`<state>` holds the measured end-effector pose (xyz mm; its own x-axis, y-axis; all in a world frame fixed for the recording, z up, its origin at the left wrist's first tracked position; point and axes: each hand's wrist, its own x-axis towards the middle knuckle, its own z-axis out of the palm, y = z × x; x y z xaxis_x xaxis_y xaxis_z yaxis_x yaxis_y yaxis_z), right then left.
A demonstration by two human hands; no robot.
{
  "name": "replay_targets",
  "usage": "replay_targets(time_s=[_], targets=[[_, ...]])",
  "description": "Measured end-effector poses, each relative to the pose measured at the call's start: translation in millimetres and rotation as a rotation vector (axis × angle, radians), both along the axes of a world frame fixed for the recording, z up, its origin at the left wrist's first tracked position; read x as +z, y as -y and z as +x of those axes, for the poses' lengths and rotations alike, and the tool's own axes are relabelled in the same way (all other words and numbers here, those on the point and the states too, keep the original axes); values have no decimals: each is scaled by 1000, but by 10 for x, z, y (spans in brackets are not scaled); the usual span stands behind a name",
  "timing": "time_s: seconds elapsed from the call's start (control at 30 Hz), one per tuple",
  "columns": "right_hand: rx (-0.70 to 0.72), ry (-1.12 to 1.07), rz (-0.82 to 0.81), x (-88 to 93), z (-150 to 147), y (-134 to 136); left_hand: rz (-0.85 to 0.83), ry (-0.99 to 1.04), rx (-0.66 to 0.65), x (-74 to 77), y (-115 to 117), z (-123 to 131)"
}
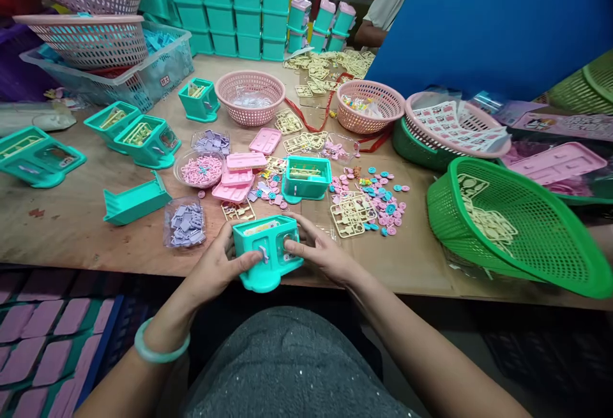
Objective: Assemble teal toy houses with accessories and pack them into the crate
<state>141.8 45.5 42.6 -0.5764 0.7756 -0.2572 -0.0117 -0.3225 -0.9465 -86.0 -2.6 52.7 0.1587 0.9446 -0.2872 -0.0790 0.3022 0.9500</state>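
Note:
Between my two hands, at the table's front edge, is a teal plastic toy box (258,272) with an open top and cream parts inside. My left hand (221,258) grips its left end, the thumb against a small lilac piece on the front. My right hand (323,253) wraps the right end, its thumb on the front near a round recess. Just beyond stands a similar teal box (307,182) with cream parts in it. Pink lids (237,179) are stacked behind my left hand. Cream sprue frames (352,215) lie past my right hand.
Left on the table are a lilac-parts tray (186,225), a bowl of pink pieces (200,169) and several teal boxes (148,141). Pink and blue discs (387,204) lie right of centre. A green basket (517,226) overhangs the front right edge. A co-worker's arm (371,34) shows at the back.

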Motion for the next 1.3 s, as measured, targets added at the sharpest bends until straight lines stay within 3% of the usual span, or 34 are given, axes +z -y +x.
replay_targets(time_s=[0.1,0.2,0.3,0.37,0.47,0.57,0.63,0.7,0.77,0.83,0.97,1.07,1.2,1.3], targets=[[-16,21,21,-22,-6,43,58,4,-37,2,10,-40],[38,37,46,-64,57,83,105,22,-155,-29,49,-107],[67,140,210,-116,179,141,165,-91,-238,-83,128,-141],[69,257,344,-130,259,200,202,-175,-221,-79,197,-127],[66,351,394,-95,314,223,215,-201,-154,69,279,-107],[81,388,437,47,134,-2,256,-130,-41,346,300,-234],[145,334,520,261,-220,-230,315,-73,93,538,341,-455],[265,218,596,540,-762,-413,377,-71,256,683,441,-774],[412,96,636,776,-1442,-532,442,-114,434,753,566,-1168],[529,4,655,883,-2187,-621,493,-151,603,740,652,-1609],[658,16,691,752,-3561,-802,499,-153,857,495,560,-2506],[665,196,923,621,-4214,-1025,439,-115,972,164,320,-3056],[549,528,1281,623,-4426,-1644,374,-153,1022,-257,11,-3525],[330,825,1313,680,-4351,-2209,392,-242,974,-415,-187,-3767]])
